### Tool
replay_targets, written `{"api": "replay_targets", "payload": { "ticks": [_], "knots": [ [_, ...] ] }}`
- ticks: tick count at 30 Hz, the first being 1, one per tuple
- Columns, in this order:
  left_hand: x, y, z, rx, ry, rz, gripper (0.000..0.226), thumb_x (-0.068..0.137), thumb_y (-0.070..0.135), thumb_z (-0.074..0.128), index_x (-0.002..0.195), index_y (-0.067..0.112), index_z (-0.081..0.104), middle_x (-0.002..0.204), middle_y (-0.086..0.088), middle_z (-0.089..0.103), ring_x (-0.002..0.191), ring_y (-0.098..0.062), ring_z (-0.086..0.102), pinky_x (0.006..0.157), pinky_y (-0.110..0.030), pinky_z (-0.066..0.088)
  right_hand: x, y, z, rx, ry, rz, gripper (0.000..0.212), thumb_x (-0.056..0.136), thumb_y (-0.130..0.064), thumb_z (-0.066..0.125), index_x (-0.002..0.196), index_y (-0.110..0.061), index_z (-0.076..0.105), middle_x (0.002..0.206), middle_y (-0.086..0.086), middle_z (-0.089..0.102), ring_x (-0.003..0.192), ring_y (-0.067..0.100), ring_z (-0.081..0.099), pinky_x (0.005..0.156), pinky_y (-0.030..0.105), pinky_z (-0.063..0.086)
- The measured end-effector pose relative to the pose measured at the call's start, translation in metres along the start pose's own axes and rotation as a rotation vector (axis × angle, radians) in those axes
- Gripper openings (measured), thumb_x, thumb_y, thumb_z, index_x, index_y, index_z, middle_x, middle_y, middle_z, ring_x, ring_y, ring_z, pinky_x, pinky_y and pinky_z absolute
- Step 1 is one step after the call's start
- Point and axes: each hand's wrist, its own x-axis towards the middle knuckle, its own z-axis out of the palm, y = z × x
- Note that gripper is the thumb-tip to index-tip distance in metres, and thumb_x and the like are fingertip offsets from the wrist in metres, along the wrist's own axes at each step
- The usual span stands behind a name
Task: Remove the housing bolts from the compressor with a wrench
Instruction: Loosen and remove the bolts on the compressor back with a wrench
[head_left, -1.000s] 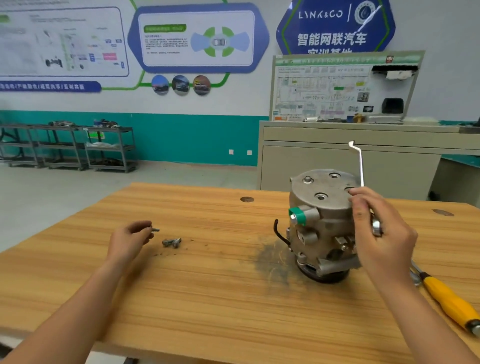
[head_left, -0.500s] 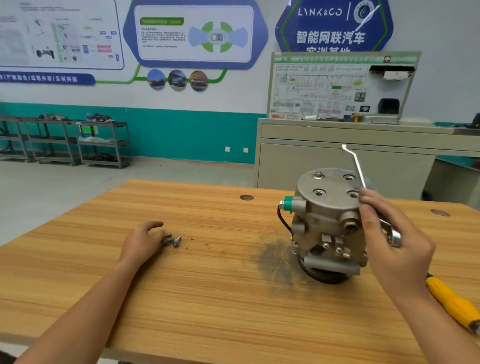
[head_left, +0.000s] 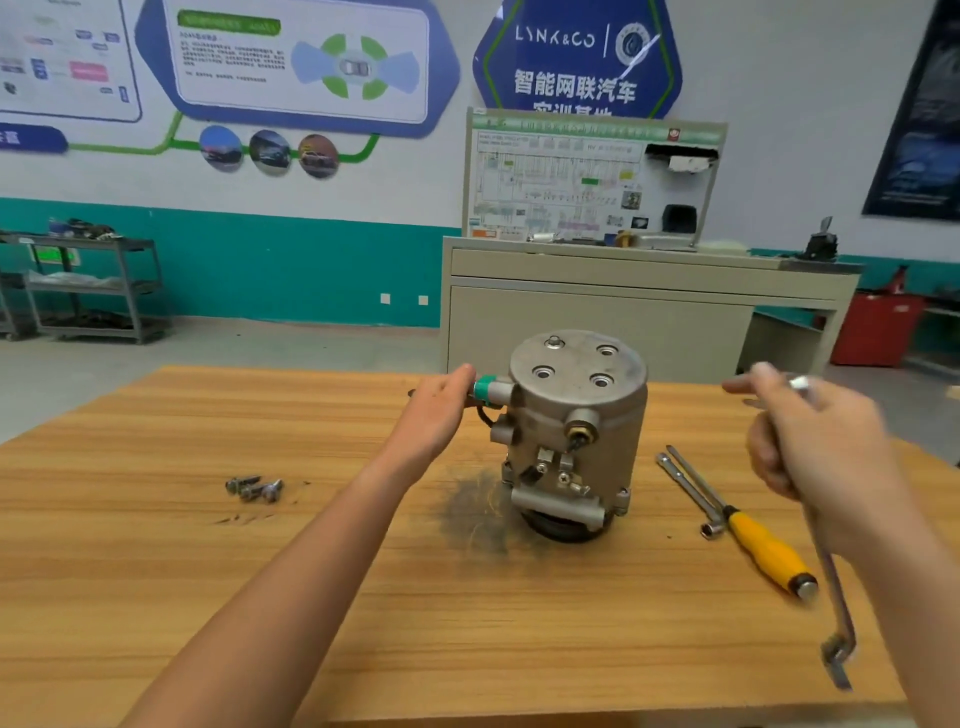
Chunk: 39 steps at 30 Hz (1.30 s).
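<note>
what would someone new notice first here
The grey compressor standing in the middle of the table, with the left hand at its green-capped port. To its right, the right hand grips a long bent wrench, blurred. Loose bolts lie left of the compressor.

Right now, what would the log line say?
left hand at compressor | right hand holds wrench | loose bolts on table | one bolt not out

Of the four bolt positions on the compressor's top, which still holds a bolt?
The back-left one: its bolt stands proud of the compressor top; the other three are empty holes.
</note>
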Motion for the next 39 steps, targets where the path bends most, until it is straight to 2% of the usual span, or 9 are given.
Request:
{"api": "replay_targets", "payload": {
  "ticks": [5, 7, 10, 15, 19, 23, 28, 34, 39],
  "knots": [
    [-0.054, 0.000, -0.009, -0.042, -0.042, 0.010, 0.036, 0.092, 0.018, 0.044, 0.064, 0.020, 0.066, 0.074, 0.013, 0.071, 0.079, 0.004, 0.061, 0.074, -0.021, 0.038, -0.011, 0.018, 0.038, 0.000, -0.173, 0.132, 0.057, 0.091, -0.044, 0.047, 0.093, 0.013, 0.053, 0.043, 0.001, 0.032, 0.034, 0.009, 0.028, 0.036, 0.020, 0.024],
    [-0.063, 0.007, -0.012, -0.109, 0.026, 0.042, 0.033, 0.093, 0.016, 0.045, 0.069, 0.015, 0.067, 0.076, 0.013, 0.071, 0.074, 0.010, 0.061, 0.072, -0.018, 0.039, -0.010, 0.019, 0.042, -0.030, -0.194, 0.143, 0.053, 0.086, -0.048, 0.051, 0.065, 0.000, 0.047, 0.044, 0.001, 0.032, 0.033, 0.007, 0.027, 0.036, 0.020, 0.024],
    [-0.059, 0.022, -0.014, -0.140, 0.141, 0.149, 0.025, 0.094, 0.016, 0.048, 0.078, 0.017, 0.068, 0.079, 0.006, 0.071, 0.076, 0.008, 0.062, 0.068, -0.010, 0.044, -0.012, 0.019, 0.037, 0.002, -0.192, 0.157, 0.043, 0.082, -0.049, 0.057, 0.058, -0.016, 0.044, 0.042, -0.003, 0.032, 0.032, 0.006, 0.026, 0.033, 0.018, 0.024],
    [0.001, 0.050, -0.005, -0.192, 0.075, 0.071, 0.016, 0.095, 0.029, 0.048, 0.098, 0.020, 0.061, 0.105, 0.004, 0.064, 0.097, -0.006, 0.059, 0.080, -0.029, 0.046, -0.018, 0.027, 0.034, 0.098, -0.163, 0.242, 0.033, 0.077, -0.050, 0.060, 0.095, -0.022, 0.060, 0.037, -0.008, 0.038, 0.032, 0.004, 0.030, 0.031, 0.016, 0.025],
    [0.047, 0.051, 0.017, -0.080, -0.096, -0.058, 0.043, 0.093, 0.046, 0.046, 0.123, 0.016, 0.054, 0.118, 0.004, 0.058, 0.104, -0.013, 0.053, 0.085, -0.035, 0.038, -0.030, 0.034, 0.052, 0.364, -0.170, 0.400, 0.051, 0.069, -0.053, 0.063, 0.107, -0.020, 0.055, 0.040, -0.006, 0.035, 0.033, 0.007, 0.028, 0.032, 0.019, 0.021],
    [0.039, 0.018, 0.038, -0.184, -0.215, -0.104, 0.035, 0.092, 0.053, 0.044, 0.104, 0.027, 0.064, 0.101, 0.006, 0.069, 0.100, -0.013, 0.060, 0.082, -0.033, 0.048, -0.031, 0.031, 0.062, 0.431, -0.153, 0.374, 0.058, 0.066, -0.054, 0.063, 0.119, -0.030, 0.052, 0.046, -0.005, 0.047, 0.031, 0.001, 0.036, 0.030, 0.014, 0.026],
    [0.015, 0.003, 0.054, -0.382, -0.071, -0.012, 0.039, 0.094, 0.053, 0.034, 0.080, 0.050, 0.070, 0.081, 0.031, 0.067, 0.087, 0.006, 0.061, 0.069, -0.027, 0.043, -0.021, 0.019, 0.060, 0.401, -0.186, 0.369, 0.074, 0.054, -0.061, 0.060, 0.118, -0.026, 0.054, 0.052, -0.003, 0.053, 0.032, 0.002, 0.038, 0.030, 0.014, 0.024],
    [0.015, 0.003, 0.066, -0.489, 0.047, 0.024, 0.043, 0.100, 0.037, 0.030, 0.079, 0.024, 0.066, 0.066, 0.020, 0.069, 0.061, 0.012, 0.061, 0.054, -0.018, 0.047, -0.032, 0.026, 0.045, 0.436, -0.064, 0.413, 0.056, 0.050, -0.064, 0.059, 0.087, -0.022, 0.056, 0.045, 0.001, 0.044, 0.032, 0.008, 0.027, 0.033, 0.016, 0.018],
    [0.015, 0.001, 0.074, -0.536, 0.150, 0.056, 0.041, 0.100, 0.028, 0.033, 0.076, 0.017, 0.064, 0.061, 0.014, 0.067, 0.056, 0.010, 0.058, 0.049, -0.007, 0.042, -0.052, 0.019, 0.058, 0.450, -0.112, 0.369, 0.065, 0.053, -0.057, 0.061, 0.109, -0.024, 0.058, 0.043, -0.001, 0.044, 0.030, 0.002, 0.034, 0.030, 0.014, 0.025]
  ]
}}
